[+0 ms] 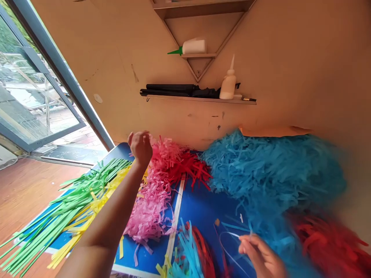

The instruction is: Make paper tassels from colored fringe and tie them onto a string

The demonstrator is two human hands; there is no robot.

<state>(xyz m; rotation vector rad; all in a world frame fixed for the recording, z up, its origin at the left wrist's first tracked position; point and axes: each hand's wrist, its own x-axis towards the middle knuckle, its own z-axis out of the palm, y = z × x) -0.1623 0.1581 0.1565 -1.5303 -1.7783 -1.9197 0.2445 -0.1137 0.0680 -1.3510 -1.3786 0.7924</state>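
My left hand (pixel 141 147) is stretched far forward at the table's back edge, in front of the pink tissue fringe (pixel 150 208). Its fingers look curled and slightly blurred; whatever they hold, if anything, does not show. At lower right, my right hand (pixel 262 255) pinches a thin white string (pixel 230 253) between thumb and fingertips. The string loops down to the left over the blue table (pixel 214 204). Near that hand lies a fringe bundle of light blue strips (pixel 189 251) and red strips (pixel 204 247), cut off by the lower frame edge.
A large blue fringe heap (pixel 269 170) covers the right side, with red fringe (pixel 333 239) beside it. Green strips (pixel 66 212) and yellow strips (pixel 87 216) overhang the left edge. A wall shelf (pixel 203 100) carries a glue bottle (pixel 228 85). A glass door (pixel 37 88) stands at left.
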